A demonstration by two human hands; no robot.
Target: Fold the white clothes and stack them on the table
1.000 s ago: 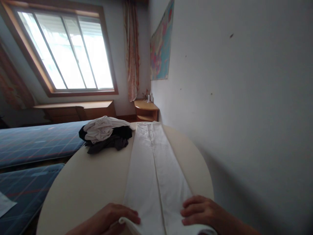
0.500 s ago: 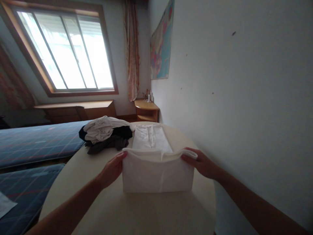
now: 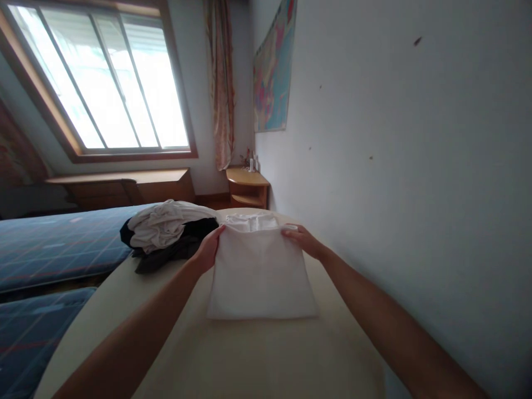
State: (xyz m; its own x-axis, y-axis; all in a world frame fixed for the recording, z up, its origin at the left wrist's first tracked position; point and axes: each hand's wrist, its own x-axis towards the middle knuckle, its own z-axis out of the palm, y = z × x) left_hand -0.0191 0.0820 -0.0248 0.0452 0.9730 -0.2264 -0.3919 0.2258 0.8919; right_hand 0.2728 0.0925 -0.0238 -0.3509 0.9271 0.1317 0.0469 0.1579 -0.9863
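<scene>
A white garment (image 3: pixel 261 274) lies folded in half on a cream round table (image 3: pixel 257 354), its near end laid over its far end. My left hand (image 3: pixel 210 249) pinches the folded-over edge at its far left corner. At the far right corner my right hand (image 3: pixel 302 239) grips the same edge. Both arms stretch forward across the table. A narrow strip of the lower layer shows just beyond the edge that I hold.
A heap of white and dark clothes (image 3: pixel 168 233) sits at the table's far left. A blue plaid bed (image 3: pixel 54 249) runs along the left. A wall is close on the right, with a map (image 3: pixel 272 72) on it. Beyond are a window and a small wooden shelf (image 3: pixel 246 185).
Both hands lifted the garment's near end and carried it away from me over the far end, halving its length. The edge has now come down close to the far end.
</scene>
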